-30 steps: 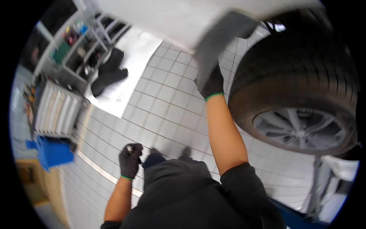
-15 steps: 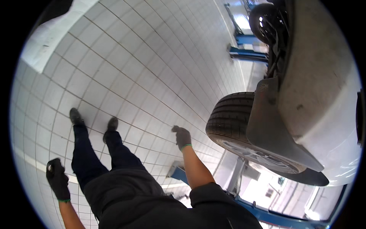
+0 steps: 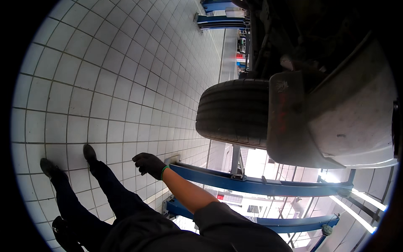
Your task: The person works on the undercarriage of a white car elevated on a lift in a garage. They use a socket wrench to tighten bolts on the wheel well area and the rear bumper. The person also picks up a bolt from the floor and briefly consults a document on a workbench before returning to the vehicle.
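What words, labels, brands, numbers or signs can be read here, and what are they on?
None can be read, so there is nothing to quote.
Mud flap: pale scrawl near its top, illegible; faint reddish marks below it, too blurred to read.
Small red patch in the background, above the tire in the picture: too small to tell whether it bears writing.

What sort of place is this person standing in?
It's probably a car repair workshop. A car seems to be lifted up, with its tyre raised above the tiled floor, and there are big blue posts, which look like parts of car lifts.
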Demonstrator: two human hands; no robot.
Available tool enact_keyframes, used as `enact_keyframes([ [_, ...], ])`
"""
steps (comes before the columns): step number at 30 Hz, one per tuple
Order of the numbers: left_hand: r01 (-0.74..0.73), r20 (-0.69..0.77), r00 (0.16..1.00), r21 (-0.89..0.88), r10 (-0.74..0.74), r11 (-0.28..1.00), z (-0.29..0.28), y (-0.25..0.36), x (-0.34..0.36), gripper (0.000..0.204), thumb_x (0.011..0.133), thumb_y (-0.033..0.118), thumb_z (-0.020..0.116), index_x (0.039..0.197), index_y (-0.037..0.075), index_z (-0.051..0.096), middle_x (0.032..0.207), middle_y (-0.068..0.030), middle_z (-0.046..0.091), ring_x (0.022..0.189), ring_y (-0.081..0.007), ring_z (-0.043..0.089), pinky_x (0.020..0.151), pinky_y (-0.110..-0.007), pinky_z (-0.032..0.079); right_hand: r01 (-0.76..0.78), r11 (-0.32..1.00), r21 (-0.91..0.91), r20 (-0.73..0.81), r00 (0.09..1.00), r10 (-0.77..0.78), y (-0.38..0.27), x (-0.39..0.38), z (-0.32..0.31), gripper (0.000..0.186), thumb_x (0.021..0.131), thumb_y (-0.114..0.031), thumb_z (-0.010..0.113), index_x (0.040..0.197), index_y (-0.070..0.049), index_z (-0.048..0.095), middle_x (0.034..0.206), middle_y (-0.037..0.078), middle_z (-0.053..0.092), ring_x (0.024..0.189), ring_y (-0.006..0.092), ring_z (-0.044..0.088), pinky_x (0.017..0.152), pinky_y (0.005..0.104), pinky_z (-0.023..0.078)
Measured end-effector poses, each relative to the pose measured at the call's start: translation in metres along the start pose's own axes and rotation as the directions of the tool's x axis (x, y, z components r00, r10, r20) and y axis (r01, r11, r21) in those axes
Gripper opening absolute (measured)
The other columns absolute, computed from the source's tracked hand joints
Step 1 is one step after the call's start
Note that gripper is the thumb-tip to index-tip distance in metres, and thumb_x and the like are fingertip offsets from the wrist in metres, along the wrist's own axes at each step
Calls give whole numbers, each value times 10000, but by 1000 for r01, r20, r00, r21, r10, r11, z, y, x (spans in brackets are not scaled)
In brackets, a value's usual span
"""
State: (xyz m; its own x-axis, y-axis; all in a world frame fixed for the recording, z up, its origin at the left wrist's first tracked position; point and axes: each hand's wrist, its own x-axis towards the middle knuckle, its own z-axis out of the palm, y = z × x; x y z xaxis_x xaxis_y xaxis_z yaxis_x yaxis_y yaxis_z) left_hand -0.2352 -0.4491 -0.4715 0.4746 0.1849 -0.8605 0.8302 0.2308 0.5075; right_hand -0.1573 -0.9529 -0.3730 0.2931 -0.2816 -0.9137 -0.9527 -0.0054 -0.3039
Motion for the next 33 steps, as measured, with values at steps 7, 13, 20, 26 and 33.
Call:
enact_keyframes([
  [7, -11, 115, 993, 214, -14, 977, -15, 54, 14, 208, 1047, 170, 514, 1105, 53, 675, 985, -40, 656, 828, -135, 588, 724, -300, 477, 391, 920, 3, -106, 915, -389, -70, -57, 55, 347, 1027, -136, 521, 1338, -16, 617, 792, 26, 567, 630, 101, 543, 579, 248, 504],
  [13, -347, 401, 870, 84, 287, 934, 60, 129, 2, 193, 1031, 186, 629, 1103, 8, 652, 1016, -19, 684, 894, -95, 632, 783, -255, 507, 572, 817, -66, 116, 818, -563, -122, -123, 76, 311, 1074, -186, 508, 1309, -14, 618, 825, 18, 571, 679, 83, 544, 626, 248, 505],
  [20, -226, 857, 236, -409, 457, 884, 270, 310, -126, 284, 1038, 203, 625, 1292, 77, 652, 877, 15, 649, 563, -46, 518, 497, -223, 447, 345, 804, -485, 143, 938, -316, -76, -166, 77, 342, 1077, -290, 572, 1279, -34, 673, 1184, 132, 724, 955, 211, 701, 836, 328, 561],
  [26, 79, 641, -90, -758, 762, 647, 398, 359, -202, 462, 1018, 225, 678, 1430, 58, 553, 1128, -120, 735, 925, -200, 743, 793, -359, 613, 335, 561, -757, 103, 909, -404, -2, -149, 7, 465, 1084, -435, 520, 1332, -66, 654, 1267, 206, 709, 1207, 365, 670, 1012, 423, 516],
  [33, -480, 540, -82, -758, 837, 442, 424, 366, -213, 298, 977, 237, 676, 1207, 48, 681, 1171, -174, 723, 1033, -294, 742, 870, -400, 604, 386, 286, -877, 260, 881, -394, -12, -138, -67, 403, 1079, -399, 523, 1342, -116, 636, 1223, 193, 727, 1155, 399, 672, 975, 465, 529],
])
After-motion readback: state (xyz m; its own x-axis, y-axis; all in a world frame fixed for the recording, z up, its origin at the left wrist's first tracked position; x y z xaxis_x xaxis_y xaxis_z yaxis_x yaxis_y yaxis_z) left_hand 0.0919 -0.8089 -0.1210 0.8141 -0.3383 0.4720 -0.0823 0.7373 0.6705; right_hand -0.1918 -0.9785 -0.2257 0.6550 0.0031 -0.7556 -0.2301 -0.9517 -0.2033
